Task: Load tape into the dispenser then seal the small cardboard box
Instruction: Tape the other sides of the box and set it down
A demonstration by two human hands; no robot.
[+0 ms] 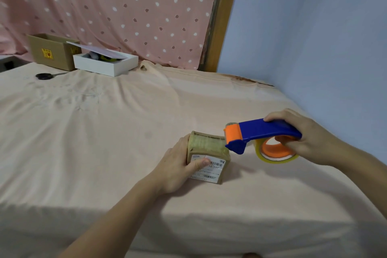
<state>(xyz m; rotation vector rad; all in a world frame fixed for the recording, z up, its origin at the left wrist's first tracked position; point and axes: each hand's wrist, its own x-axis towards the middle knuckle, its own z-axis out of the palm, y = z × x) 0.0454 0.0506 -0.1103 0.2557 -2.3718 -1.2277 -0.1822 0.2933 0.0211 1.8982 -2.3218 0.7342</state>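
Observation:
A small cardboard box (pixel 211 148) stands on the pink bed sheet (pixel 104 132), with clear tape across its top and a white shipping label on its near side. My left hand (pixel 178 165) grips the box from the left, thumb on the label. A blue tape dispenser (pixel 261 132) with an orange roller head carries a clear tape roll (pixel 276 154) on an orange hub. My right hand (pixel 303 136) holds the dispenser's handle just right of the box, its head at the box's top right edge.
At the back left stand an open brown cardboard box (pixel 52 52) and a white box (pixel 104 65) with a loose lid. Black-handled scissors (pixel 45 76) lie in front of them. A blue wall (pixel 314 37) borders the bed on the right.

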